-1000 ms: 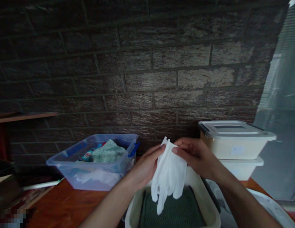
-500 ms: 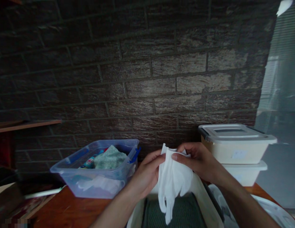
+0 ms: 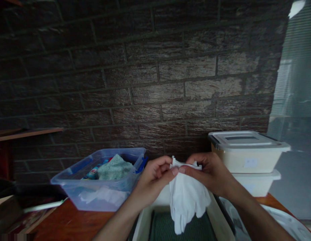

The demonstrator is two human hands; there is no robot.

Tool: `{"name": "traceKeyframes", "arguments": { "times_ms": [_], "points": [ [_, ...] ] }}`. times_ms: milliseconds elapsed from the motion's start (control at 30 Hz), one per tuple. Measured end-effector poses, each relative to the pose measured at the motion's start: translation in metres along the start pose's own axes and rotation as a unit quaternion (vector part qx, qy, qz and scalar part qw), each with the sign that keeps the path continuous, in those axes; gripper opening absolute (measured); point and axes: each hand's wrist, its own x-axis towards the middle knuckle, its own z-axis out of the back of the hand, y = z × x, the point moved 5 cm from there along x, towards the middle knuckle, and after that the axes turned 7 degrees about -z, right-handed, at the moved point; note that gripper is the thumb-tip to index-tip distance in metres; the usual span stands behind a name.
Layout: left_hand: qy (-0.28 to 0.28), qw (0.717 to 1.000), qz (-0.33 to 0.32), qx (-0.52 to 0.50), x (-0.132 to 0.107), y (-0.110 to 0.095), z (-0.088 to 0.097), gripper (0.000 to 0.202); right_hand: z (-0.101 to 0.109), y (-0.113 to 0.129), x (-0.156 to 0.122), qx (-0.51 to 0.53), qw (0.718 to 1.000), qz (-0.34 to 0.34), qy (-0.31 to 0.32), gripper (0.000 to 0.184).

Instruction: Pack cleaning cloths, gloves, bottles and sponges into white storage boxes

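White fabric gloves (image 3: pixel 188 197) hang fingers-down between my two hands, their cuffs at the top. My left hand (image 3: pixel 155 179) pinches the cuff edge on the left, thumb in front. On the other side my right hand (image 3: pixel 209 174) grips the cuff with its thumb across the front. Whether it is one glove or a layered pair, I cannot tell for sure. Below them stands a cream bin (image 3: pixel 142 224) with a dark green textured item (image 3: pixel 180 226) inside; the gloves partly hide it.
At the left, a clear plastic box (image 3: pixel 95 197) holds a pale green cloth (image 3: pixel 115 167) and other items. Two lidded cream boxes (image 3: pixel 250 157) are stacked at the right, near a white lid (image 3: pixel 288 221). A brick wall (image 3: pixel 145 83) rises behind the wooden table (image 3: pixel 75 224).
My left hand has shifted its thumb to the middle of the cuff. The gloves are spread wider, and their fingers fan out more.
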Motion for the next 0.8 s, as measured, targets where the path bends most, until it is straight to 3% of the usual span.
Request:
{"name": "traceKeyframes", "arguments": {
  "times_ms": [133, 300, 500, 800],
  "points": [
    [-0.036, 0.997, -0.01, 0.066, 0.0, -0.001, 0.006, 0.026, 0.003, -0.006, 0.0, 0.026, 0.999, -0.016, 0.04, 0.035],
    [-0.085, 0.995, -0.03, 0.04, -0.002, -0.003, 0.013, 0.032, 0.011, -0.006, -0.002, 0.076, 0.993, -0.042, 0.081, 0.031],
    [-0.072, 0.994, -0.05, 0.06, -0.001, -0.009, 0.007, 0.02, 0.006, 0.005, -0.007, 0.05, 0.993, -0.024, 0.102, 0.031],
    [-0.147, 0.986, -0.066, 0.051, -0.003, -0.01, 0.014, 0.026, 0.013, 0.007, -0.006, 0.023, 0.999, 0.038, 0.013, 0.033]
  ]
}}
